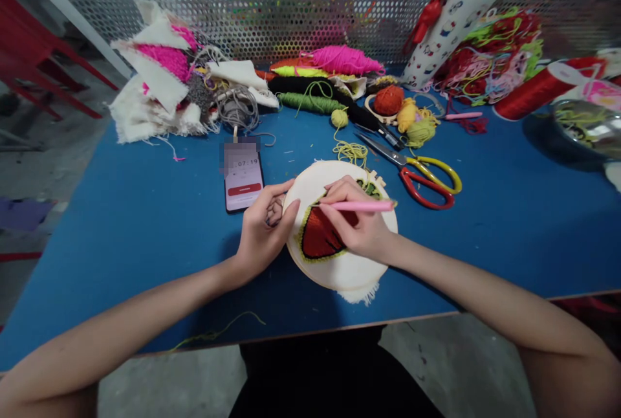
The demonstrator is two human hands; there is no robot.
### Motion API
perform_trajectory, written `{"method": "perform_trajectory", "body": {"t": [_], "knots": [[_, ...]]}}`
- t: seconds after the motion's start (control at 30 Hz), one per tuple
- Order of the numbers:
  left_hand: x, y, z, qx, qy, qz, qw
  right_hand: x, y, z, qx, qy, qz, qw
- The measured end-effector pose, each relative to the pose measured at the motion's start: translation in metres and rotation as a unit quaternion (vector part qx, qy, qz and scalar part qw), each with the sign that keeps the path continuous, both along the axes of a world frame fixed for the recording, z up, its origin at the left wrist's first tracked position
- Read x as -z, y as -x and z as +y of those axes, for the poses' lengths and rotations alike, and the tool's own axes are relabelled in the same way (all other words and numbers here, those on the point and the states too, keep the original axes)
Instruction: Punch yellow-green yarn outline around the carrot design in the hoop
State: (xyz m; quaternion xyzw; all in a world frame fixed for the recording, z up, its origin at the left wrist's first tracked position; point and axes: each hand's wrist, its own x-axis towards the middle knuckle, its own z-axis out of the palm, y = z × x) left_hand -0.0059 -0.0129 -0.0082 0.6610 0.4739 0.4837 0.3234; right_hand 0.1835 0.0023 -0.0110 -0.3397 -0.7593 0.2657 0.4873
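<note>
My left hand grips the left rim of a round embroidery hoop with its fingers curled around the edge. White cloth stretched in the hoop bears a red patch with black lines and a yellow-green looped border. Green stitching shows near the upper right rim, partly covered by my right hand. That hand is closed around a pink punch needle, its tip end near the top of the red patch. Yellow-green yarn lies just beyond the hoop. Frayed cloth hangs below the hoop.
Scissors with red and yellow handles lie right of the hoop, a phone left of it. Yarn balls, cloth scraps and a tumbler line the back. A metal bowl and red thread spool stand at right.
</note>
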Motion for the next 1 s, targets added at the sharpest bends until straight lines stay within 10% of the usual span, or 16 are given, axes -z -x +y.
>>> {"method": "perform_trajectory", "body": {"t": [0.17,0.37,1.0], "knots": [[0.0008,0.0006,0.0003,0.004,0.003,0.001,1.000,-0.0022,0.0025,0.0009,-0.007,-0.038,-0.116,0.993],[-0.0023,0.0013,-0.0006,-0.002,0.000,0.049,0.999,-0.0020,-0.0012,0.0008,0.021,0.079,0.027,0.996],[0.0002,0.0039,-0.0005,0.036,-0.079,0.118,0.989,-0.0044,-0.0061,0.0024,0.041,0.111,0.171,0.978]]}}
